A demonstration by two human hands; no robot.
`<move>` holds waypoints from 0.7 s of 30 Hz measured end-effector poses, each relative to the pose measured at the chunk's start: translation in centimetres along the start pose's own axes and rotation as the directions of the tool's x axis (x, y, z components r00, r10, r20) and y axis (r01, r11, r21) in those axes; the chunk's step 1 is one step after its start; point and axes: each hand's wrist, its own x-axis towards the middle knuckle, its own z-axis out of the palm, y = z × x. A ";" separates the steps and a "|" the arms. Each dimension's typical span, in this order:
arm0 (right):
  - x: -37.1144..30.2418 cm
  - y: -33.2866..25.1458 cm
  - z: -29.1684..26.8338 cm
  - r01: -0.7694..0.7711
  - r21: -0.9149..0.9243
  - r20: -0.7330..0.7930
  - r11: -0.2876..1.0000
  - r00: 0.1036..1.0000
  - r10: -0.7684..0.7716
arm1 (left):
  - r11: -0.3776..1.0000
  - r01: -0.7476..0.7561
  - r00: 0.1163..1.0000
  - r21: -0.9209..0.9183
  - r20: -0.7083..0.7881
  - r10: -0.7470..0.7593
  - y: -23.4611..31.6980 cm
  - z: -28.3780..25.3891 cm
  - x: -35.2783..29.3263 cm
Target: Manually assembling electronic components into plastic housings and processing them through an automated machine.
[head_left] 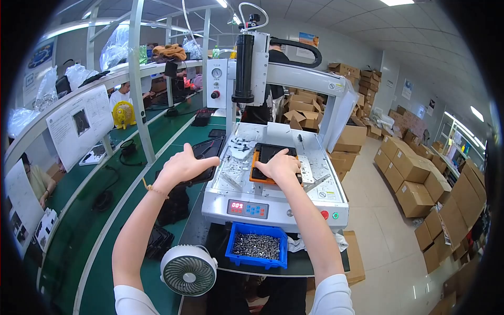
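My left hand point(184, 167) is at the left side of the white bench machine point(226, 202), holding a flat black plastic panel point(203, 150). Its thumb stretches over the panel, which is tilted; the fingers beneath are hidden. My right hand point(281, 167) spans a second black plastic panel point(268, 152) lying in an orange fixture point(255, 173) on the machine bed. The thumb is at that panel's left edge and the fingertips are toward its right edge. Above and to the left of the fixture hangs the machine's black cylindrical head point(243, 68), apart from both hands.
A blue bin point(257, 262) of small metal parts stands before the machine, with a round desk fan point(188, 270) to its left. Black parts point(170, 207) are stacked on the green bench point(113, 257). Cardboard boxes point(407, 160) line the right. Other people sit across the bench.
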 end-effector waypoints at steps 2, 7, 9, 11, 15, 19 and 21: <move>0.4 -0.3 0.2 0.006 0.008 0.015 1.000 1.000 -0.006 | 1.000 -0.007 1.000 0.009 0.017 0.007 0.0 0.0 -0.7; -1.9 5.5 2.8 0.378 0.289 -0.431 0.879 0.872 -0.234 | 0.997 -0.082 0.996 -0.008 0.020 0.082 -0.6 0.9 -3.0; -5.5 10.2 4.2 0.574 0.288 -0.649 0.766 0.706 -0.285 | 0.994 -0.101 0.994 -0.033 0.033 0.102 -1.8 1.1 -4.3; -9.2 15.4 6.7 0.498 0.238 -0.687 0.834 0.693 -0.218 | 0.986 -0.145 0.989 -0.075 0.014 0.147 -3.0 1.5 -5.4; -13.7 21.3 11.0 0.287 0.035 -0.621 0.957 0.756 -0.204 | 0.982 -0.161 0.981 -0.099 0.097 0.171 -2.0 1.7 -7.2; -13.7 22.0 11.3 0.382 0.308 -0.661 0.871 0.745 -0.093 | 0.964 -0.232 0.958 -0.132 0.142 0.250 0.3 2.3 -8.8; -13.6 22.3 11.2 0.345 0.262 -0.658 0.901 0.747 -0.095 | 0.951 -0.282 0.941 -0.125 0.155 0.300 0.9 3.0 -9.3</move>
